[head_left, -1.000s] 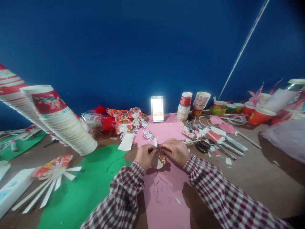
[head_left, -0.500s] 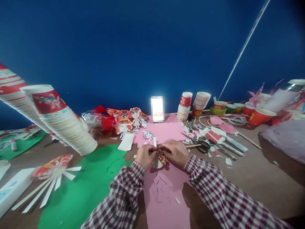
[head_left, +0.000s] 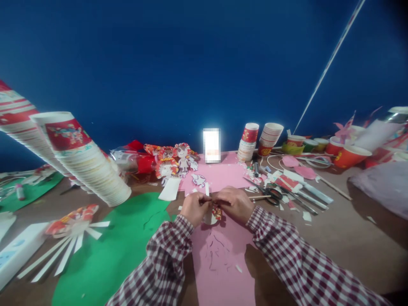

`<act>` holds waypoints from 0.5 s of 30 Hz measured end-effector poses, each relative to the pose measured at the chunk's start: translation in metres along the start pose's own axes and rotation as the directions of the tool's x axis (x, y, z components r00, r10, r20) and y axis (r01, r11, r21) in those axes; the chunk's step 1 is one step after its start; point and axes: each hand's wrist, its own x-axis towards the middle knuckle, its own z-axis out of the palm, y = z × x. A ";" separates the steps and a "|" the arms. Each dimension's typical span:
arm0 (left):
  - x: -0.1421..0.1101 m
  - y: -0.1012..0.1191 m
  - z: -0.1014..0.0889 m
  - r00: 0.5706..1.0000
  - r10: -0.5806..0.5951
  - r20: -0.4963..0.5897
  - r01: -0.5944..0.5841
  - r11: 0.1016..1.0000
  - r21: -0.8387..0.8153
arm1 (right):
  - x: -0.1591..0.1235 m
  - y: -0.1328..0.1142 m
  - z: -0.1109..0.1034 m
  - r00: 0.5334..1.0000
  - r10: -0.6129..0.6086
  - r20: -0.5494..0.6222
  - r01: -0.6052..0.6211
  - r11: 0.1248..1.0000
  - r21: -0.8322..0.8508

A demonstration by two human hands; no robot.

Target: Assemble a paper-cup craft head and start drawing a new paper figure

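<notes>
My left hand [head_left: 195, 208] and my right hand [head_left: 235, 205] meet above the pink paper [head_left: 223, 280], fingertips pinched together. Between them is a small cut piece of paper cup [head_left: 218, 213], white with a red and yellow print. Its upper part is hidden behind my fingers. Just beyond the hands stands a narrow white strip [head_left: 207, 188]. A white paper cutout [head_left: 198, 180] with dark outlines lies farther back on pink paper. Thin dark shreds are scattered on the pink sheet near me.
Tall leaning stacks of paper cups [head_left: 86, 165] stand at left, beside green paper [head_left: 127, 238] and a cup cut into strips [head_left: 75, 231]. Cut-out figures [head_left: 182, 158] stand at the back. Black-handled scissors [head_left: 272, 195] and tools lie right, with shorter cup stacks [head_left: 247, 146] behind.
Both hands keep the same pinched hold on the cup piece, with barely any finger movement. The whole view has shifted very slightly.
</notes>
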 end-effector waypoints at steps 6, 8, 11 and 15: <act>0.000 0.003 -0.001 1.000 0.013 0.006 -0.013 1.000 0.002 | 0.001 0.000 -0.001 1.000 0.006 0.001 -0.007 0.998 0.061; 0.000 0.005 -0.002 0.999 0.040 0.027 -0.040 0.999 0.019 | 0.001 -0.001 -0.003 1.000 0.012 -0.002 -0.012 0.998 0.068; 0.000 0.007 -0.003 0.997 0.056 0.045 -0.057 0.998 0.030 | 0.002 -0.001 -0.005 1.000 0.022 -0.011 -0.021 0.998 0.061; 0.000 0.006 -0.002 0.997 0.068 0.041 -0.067 0.997 -0.022 | 0.002 0.000 -0.006 1.000 0.029 -0.007 -0.029 0.998 0.051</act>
